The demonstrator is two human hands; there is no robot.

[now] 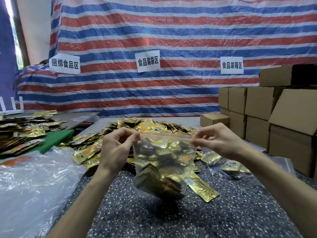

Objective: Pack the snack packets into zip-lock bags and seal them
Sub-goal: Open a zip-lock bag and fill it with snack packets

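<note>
far left: gold snack packets (25, 134) stacked on a green board (56, 140), crumpled clear plastic sheet (34, 177) in front of it on the speckled desk (171, 220)

left hand (116, 148): forearm comes up from the bottom edge, palm turned inward, fingers curled, thumb and fingertips pinching the top-left corner of the zip-lock bag (163, 160) at the red zip line

the bag hangs between the two hands, top edge pulled taut and level, body full of gold packets and sagging down-right. Raised over the desk centre with its shadow under it; can't tell if the bottom touches the desk, or if the zip is fully closed

big loose pile of the same packets (145, 126) lies right behind the bag and hands

right hand (221, 140): forearm in from lower right, fingers curled, pinching the bag's top-right corner. Hands are well apart, one on each end of the zip

single packet (202, 188) flat on the desk just below-right of the bag

far right: stacked cardboard boxes (257, 103); striped tarp (154, 31) behind everything
</note>
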